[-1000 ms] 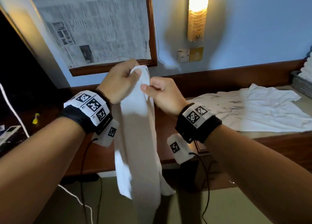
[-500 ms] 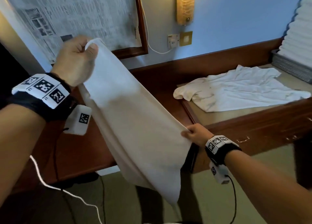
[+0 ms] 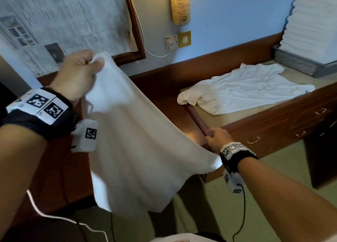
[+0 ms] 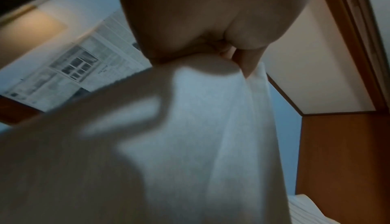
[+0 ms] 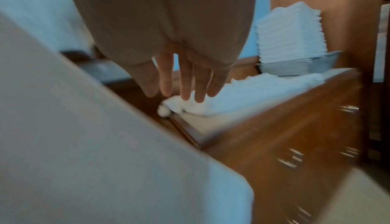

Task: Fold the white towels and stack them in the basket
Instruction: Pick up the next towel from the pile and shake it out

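A white towel (image 3: 138, 141) hangs spread in the air in front of me. My left hand (image 3: 91, 64) pinches its top corner, raised at the left; the left wrist view shows the left hand (image 4: 232, 57) curled round the towel (image 4: 190, 144). My right hand (image 3: 211, 135) is low at the desk's corner. In the right wrist view the right hand (image 5: 179, 91) has straight fingers and holds nothing. The towel's (image 5: 84, 144) lower corner lies by that wrist. A crumpled towel (image 3: 246, 88) lies on the desk. A grey basket (image 3: 295, 64) at the far right holds a tall stack of folded towels (image 3: 313, 28).
The desk (image 3: 273, 125) has drawers with metal handles along its front. A lower wooden surface (image 3: 164, 88) runs to its left, under a framed newspaper print (image 3: 63, 22) and a wall lamp (image 3: 179, 4). A white cable (image 3: 54, 218) trails over the floor at the lower left.
A second ago both hands pinched the towel's top together. The right hand then ran down the edge and spread the towel. Now its fingers are straight and off the cloth.
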A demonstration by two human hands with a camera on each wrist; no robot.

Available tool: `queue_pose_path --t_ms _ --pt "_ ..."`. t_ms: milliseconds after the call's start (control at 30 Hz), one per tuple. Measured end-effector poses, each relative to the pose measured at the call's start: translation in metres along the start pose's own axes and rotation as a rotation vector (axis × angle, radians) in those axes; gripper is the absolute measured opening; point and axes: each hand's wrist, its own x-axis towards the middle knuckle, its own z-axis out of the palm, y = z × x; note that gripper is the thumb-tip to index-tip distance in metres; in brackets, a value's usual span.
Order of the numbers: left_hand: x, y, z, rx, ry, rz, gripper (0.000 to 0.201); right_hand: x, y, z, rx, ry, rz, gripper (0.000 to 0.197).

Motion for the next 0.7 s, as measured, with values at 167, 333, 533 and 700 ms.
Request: queue_pose_path --t_ms 167,333,533,700 --pt "-0.011 0.017 0.058 0.076 -0.199 0.057 0.017 -0.017 -0.145 -0.066 0.608 -0.048 -0.597 0.043" --pt "-0.013 0.026 0.073 -0.041 -0.220 0.023 0.021 -0.025 -0.208 -0.111 0.711 -0.040 -0.827 0.033" --pt "-0.016 0.046 0.062 -0.140 -0.038 0.026 0.018 -0.018 -0.240 -0.140 0.638 0.049 -0.917 0.010" --pt "-0.024 0.046 0.056 -0.469 -0.038 -0.119 0.029 -0.017 -0.278 -0.190 0.599 0.255 -0.994 0.014"
